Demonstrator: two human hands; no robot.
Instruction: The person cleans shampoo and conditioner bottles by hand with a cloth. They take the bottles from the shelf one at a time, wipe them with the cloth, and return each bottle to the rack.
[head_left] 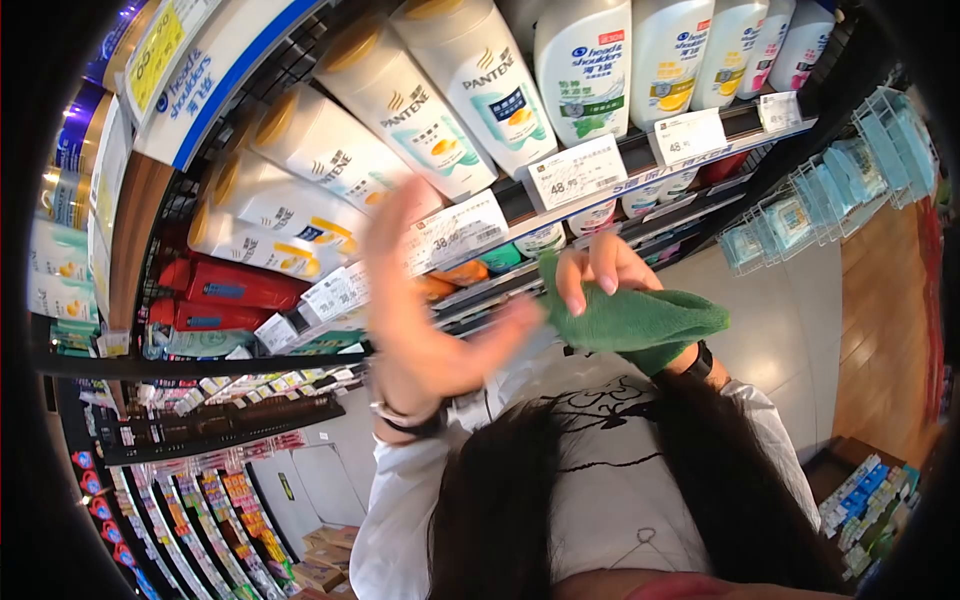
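Your right hand (615, 262) has hold of the green cloth (640, 320), just right of the middle of the frame, with your fingertips pressed on its upper left part. The cloth is picked up and bunched, its folded end pointing right and another part lying by your wrist, near the black band (704, 360). Your left hand (410, 310), left of center, is blurred but looks spread, the thumb apart from the fingers and nothing seen in it; its thumb is near the cloth, though you can't tell whether they touch.

So far, then, the cloth is in your grasp but not laid out flat. Above, white shampoo bottles (583, 70) line the shelf (745, 140) behind price tags (575, 180), apart from the cloth. How much remains to be done can't be told from this view.
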